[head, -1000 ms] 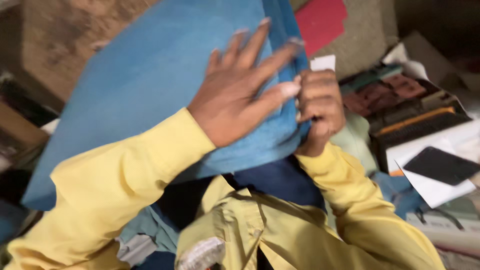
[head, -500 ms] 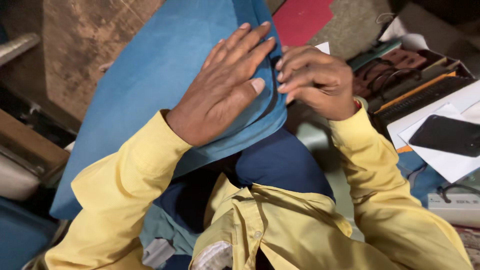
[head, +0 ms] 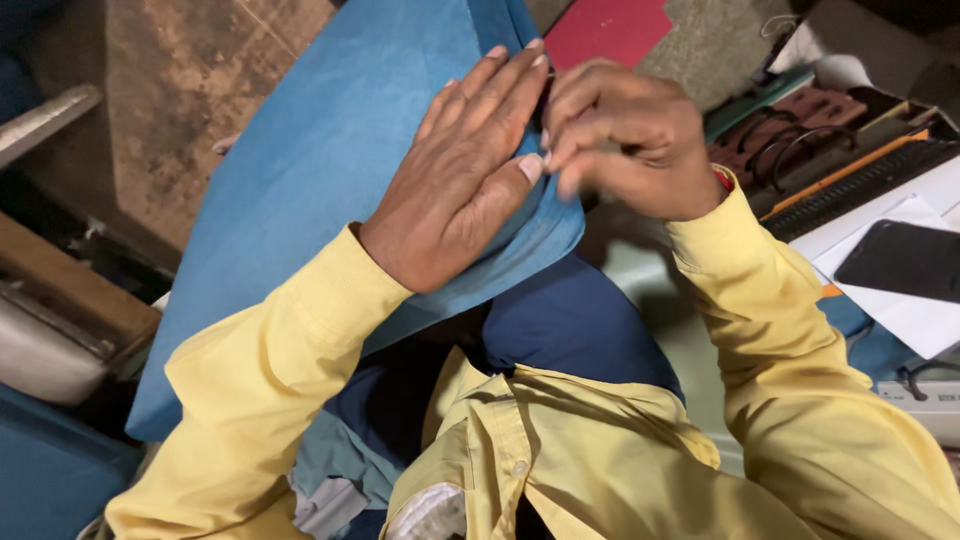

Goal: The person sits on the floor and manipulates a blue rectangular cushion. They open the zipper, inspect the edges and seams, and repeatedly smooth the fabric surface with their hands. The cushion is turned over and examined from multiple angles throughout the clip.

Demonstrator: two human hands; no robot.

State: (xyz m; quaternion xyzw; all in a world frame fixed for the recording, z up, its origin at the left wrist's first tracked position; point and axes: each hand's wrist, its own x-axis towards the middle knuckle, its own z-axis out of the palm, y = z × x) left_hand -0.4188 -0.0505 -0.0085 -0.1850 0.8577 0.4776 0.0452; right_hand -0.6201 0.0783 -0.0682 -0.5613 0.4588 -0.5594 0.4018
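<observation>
Fabric is what fills the middle of the view: a large blue sheet (head: 320, 170) is laid across the lap, and its long axis is run from the lower left, near the knee, up toward the upper right, where its far end is pointed at a red card (head: 610, 28) on the floor. The left hand (head: 455, 185) is pressed flat on the sheet, palm down, fingers spread slightly and aimed along that same diagonal. The right hand (head: 625, 140) is curled just beside the left fingertips, its fingers bunched at the sheet's right edge; whether that edge is pinched cannot be told through the blur. A dark phone (head: 900, 260) is seen lying on white paper (head: 915, 320), well apart at the right.
</observation>
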